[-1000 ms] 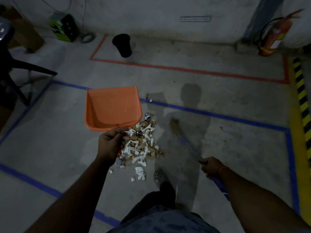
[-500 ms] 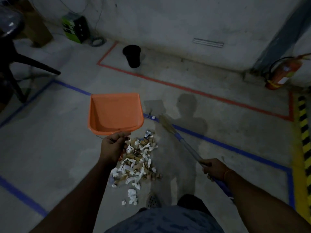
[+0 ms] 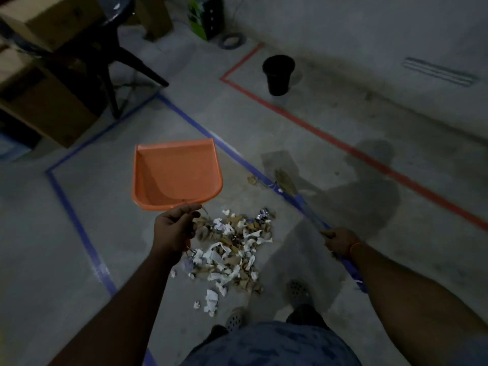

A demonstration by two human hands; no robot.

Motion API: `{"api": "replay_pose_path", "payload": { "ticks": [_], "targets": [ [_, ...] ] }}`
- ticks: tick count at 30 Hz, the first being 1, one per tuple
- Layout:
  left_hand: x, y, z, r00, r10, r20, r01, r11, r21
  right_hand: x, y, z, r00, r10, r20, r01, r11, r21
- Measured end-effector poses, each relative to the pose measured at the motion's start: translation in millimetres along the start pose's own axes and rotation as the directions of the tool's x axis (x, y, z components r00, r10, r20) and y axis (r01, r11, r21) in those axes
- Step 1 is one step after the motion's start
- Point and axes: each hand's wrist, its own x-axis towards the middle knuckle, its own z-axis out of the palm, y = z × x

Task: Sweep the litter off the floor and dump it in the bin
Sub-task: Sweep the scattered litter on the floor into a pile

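An orange dustpan (image 3: pixel 175 175) hangs over the concrete floor, its handle held in my left hand (image 3: pixel 175 228). Just right of and below that hand lies a heap of litter (image 3: pixel 232 249): torn white paper, brown scraps and a bit of foil. My right hand (image 3: pixel 339 240) grips the blue handle of a broom (image 3: pixel 303 204); the straw head rests on the blue tape line beyond the heap, next to one stray brown scrap (image 3: pixel 252 180). A black bin (image 3: pixel 278 75) stands far ahead, inside the red tape corner near the wall.
A dark chair (image 3: pixel 105 54) and cardboard boxes (image 3: pixel 47 101) crowd the upper left. A green box (image 3: pixel 204 17) and a coil of cable sit by the wall. Blue and red tape lines cross the floor. My feet (image 3: pixel 297 289) stand just behind the litter.
The view has swung left, so the bin now sits to the right and the chair and boxes appear. The broom head has shifted further out to the blue line.
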Motion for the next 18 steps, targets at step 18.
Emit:
{"api": "replay_pose_path", "payload": {
  "ticks": [18],
  "targets": [
    [0, 9, 91, 0.986, -0.032, -0.165, 0.016, 0.996, -0.092, 44, 26, -182, 0.922, -0.093, 0.376, 0.271, 0.848, -0.455]
  ]
}}
